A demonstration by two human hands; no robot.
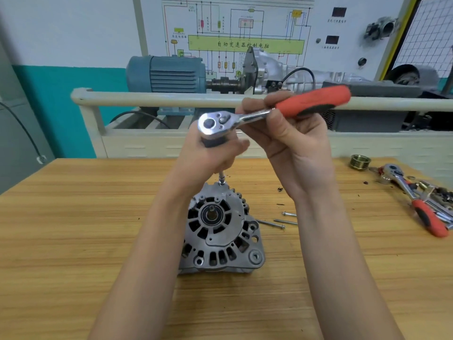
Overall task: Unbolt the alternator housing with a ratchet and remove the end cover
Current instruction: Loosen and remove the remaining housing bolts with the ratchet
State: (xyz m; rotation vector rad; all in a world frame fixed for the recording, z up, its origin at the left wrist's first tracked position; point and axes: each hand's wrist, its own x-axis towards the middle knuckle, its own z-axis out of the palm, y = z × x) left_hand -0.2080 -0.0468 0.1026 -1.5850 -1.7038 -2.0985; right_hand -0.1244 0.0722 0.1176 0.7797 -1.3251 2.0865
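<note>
Head view. The alternator [221, 231] stands on the wooden counter [73, 229], vented end cover [215, 224] facing up, with the shaft end and bearing visible at its centre. All positions below are given relative to the alternator.

Directly above its far edge, a ratchet [264, 111] with a chrome head and an orange and black handle is held level. A dark socket sits under the head, and a thin extension bar [221, 177] runs down from it to a bolt position on the far rim of the housing.

The left hand [215, 155] is above the alternator, fingers curled around the socket and upper part of the extension just under the ratchet head. The right hand [289, 143] is above and to the right, fingers clamped on the ratchet where the chrome shank meets the handle; the rest of the handle projects free to the right.

Just right of the alternator, three long through-bolts [279, 220] lie loose on the counter, close together, not touching the housing. Small dark specks of debris lie beyond them.

Well to the right, near the counter's far edge, sits a brass-coloured grooved pulley [359, 162]. Beside it lies a second ratchet [416, 202] with an orange handle, on a heap of small fittings and tools; individual items in the heap cannot be told apart.

Behind the counter stands a training rig with a blue electric motor [169, 73] and a wiring diagram board [235, 33].
</note>
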